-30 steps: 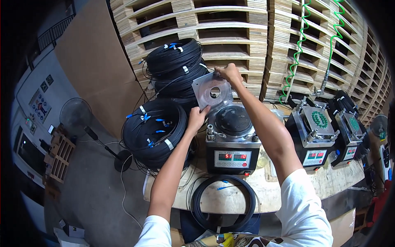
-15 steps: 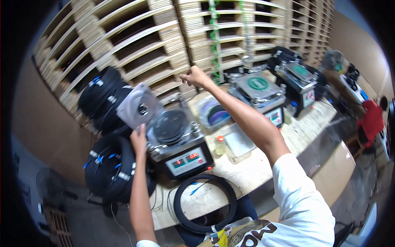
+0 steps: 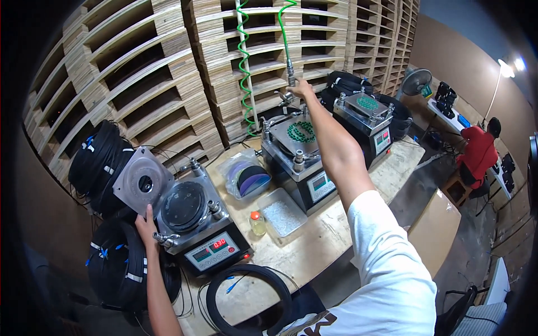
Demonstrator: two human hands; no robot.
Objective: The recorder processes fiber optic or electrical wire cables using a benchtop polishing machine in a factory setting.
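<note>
My left hand grips the lower edge of a square metal plate with a round hole in its middle, its thumb laid over the face. The plate is tilted up beside the nearest polishing machine, whose round black disc lies uncovered. My right arm reaches far out over the table. At its end my right hand is closed around a metal air gun hanging from a green coiled hose. Below that hand stands a second machine, topped by a plate with a ring of green pieces.
A bottle with an orange cap, a tray of whitish material and a tub of coloured discs stand between the machines. Black cable coils lie at left; another coil lies in front. A person in red sits far right.
My right hand has moved from near the pallets to the air gun and closed on it. The left hand still holds the plate. The whole view has shifted.
</note>
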